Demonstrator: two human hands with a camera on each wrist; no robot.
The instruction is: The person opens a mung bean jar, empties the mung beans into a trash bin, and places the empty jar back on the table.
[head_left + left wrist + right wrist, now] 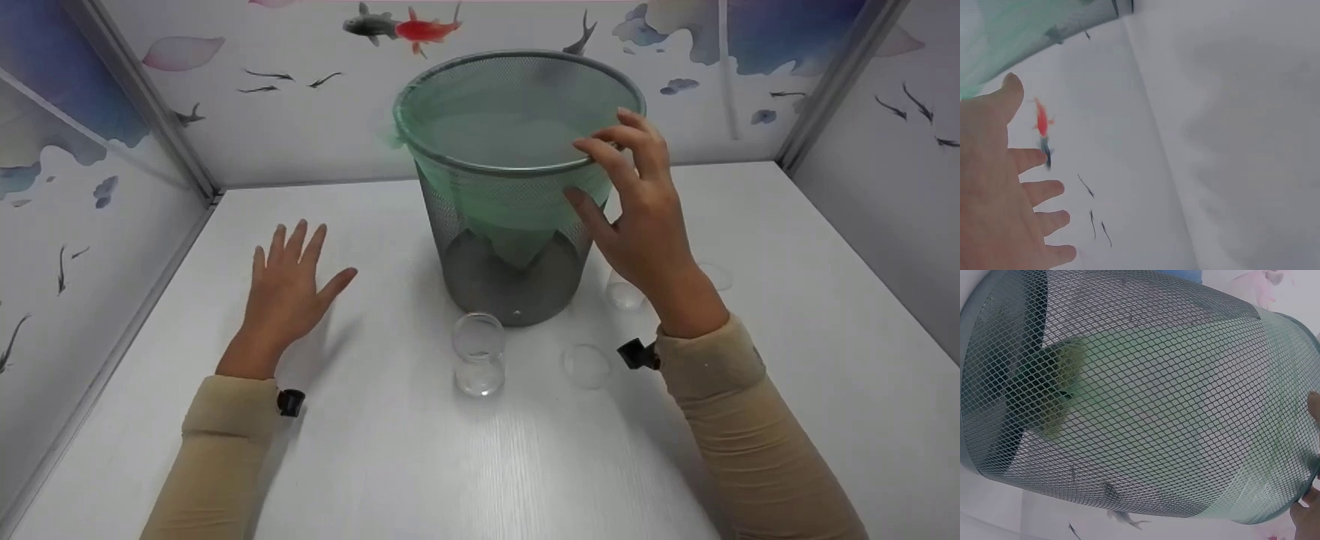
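A grey wire-mesh waste bin (pixel 517 289) stands upright near the back of the table, with a green plastic bag (pixel 517 199) inside it and folded over its rim. My right hand (pixel 637 199) is at the bin's right front rim, fingers bent over it and spread, thumb apart on the outside. The right wrist view shows the mesh wall (pixel 1157 399) up close, with fingertips at the rim. To the left of the bin, my left hand (pixel 289 296) is held with fingers spread, and it holds nothing; in the left wrist view its palm side shows.
A small clear container (pixel 480 379) stands in front of the bin, with a clear round lid (pixel 587 367) to its right. Another clear container (pixel 625 294) is partly hidden by my right forearm, near a second clear disc (pixel 718 276). Fish-printed panels (pixel 300 127) enclose the table.
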